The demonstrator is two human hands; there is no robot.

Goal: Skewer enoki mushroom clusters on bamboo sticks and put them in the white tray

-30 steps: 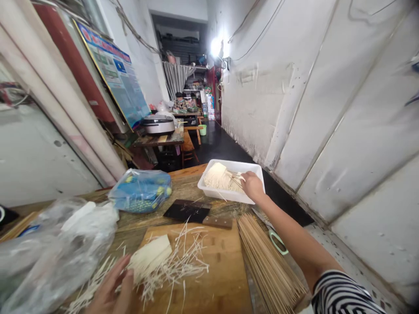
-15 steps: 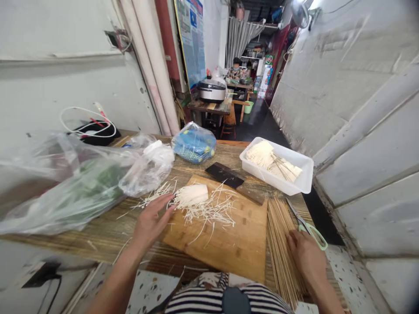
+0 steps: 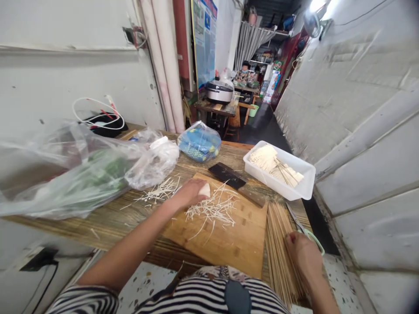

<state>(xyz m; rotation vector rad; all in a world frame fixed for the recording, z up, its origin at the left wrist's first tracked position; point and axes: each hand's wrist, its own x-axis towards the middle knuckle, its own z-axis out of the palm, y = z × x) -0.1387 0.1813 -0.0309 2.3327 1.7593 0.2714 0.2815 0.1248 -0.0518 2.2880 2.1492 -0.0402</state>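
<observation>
My left hand [image 3: 187,194] is closed over a bundle of enoki mushrooms [image 3: 205,190], whose pale cut end shows past the fingers. The bundle lies on a wooden cutting board [image 3: 238,244], beside loose enoki strands [image 3: 216,210]. My right hand [image 3: 304,255] rests at the right edge of a spread of bamboo skewers [image 3: 276,248]. Its fingers are curled and pinched together; whether a skewer is between them cannot be made out. Green-handled scissors [image 3: 314,241] lie just beyond that hand. A cleaver [image 3: 227,175] lies across the board's far edge.
A white plastic tub [image 3: 306,174] at the back right holds enoki bundles and skewers. Clear plastic bags [image 3: 153,163], one with green leaves, cover the table's left. A blue bagged packet [image 3: 200,143] sits at the back. A person [image 3: 245,74] is far off.
My left hand has moved right and closed over the enoki bundle, which it was only beside before. My right hand stays by the skewers, its fingers more drawn together. The view has shifted slightly.
</observation>
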